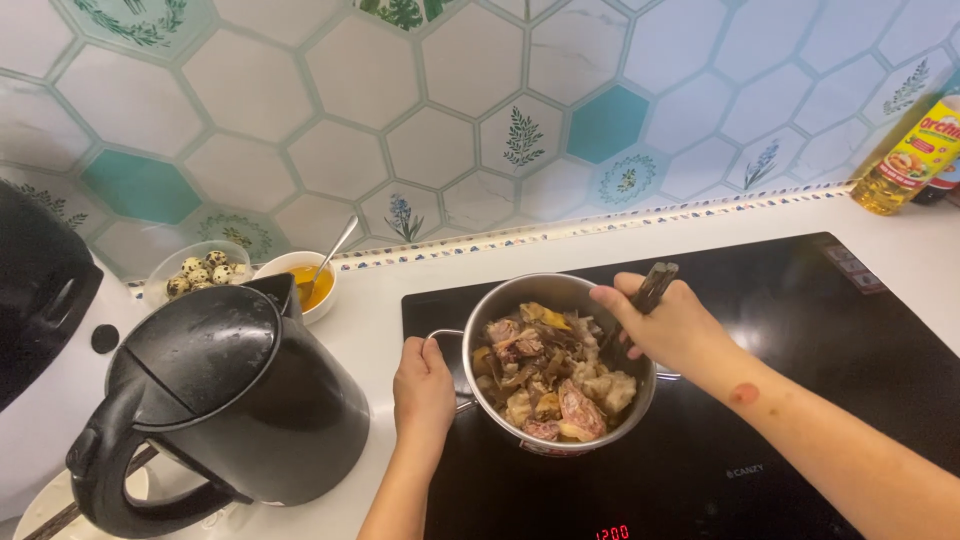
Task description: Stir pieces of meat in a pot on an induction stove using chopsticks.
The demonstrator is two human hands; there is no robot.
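Steel pot (pixel 500 300) of meat pieces sits centre frame on black induction cooktop (pixel 800 380); left hand (pixel 423 385) grips its handle (pixel 447 336), right hand (pixel 670 325) holds dark chopsticks (pixel 650 290) in it. Black kettle (pixel 220 400) lower left.

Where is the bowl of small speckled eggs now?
In the head view, the bowl of speckled eggs stands far left by the tiled wall, behind the black kettle.
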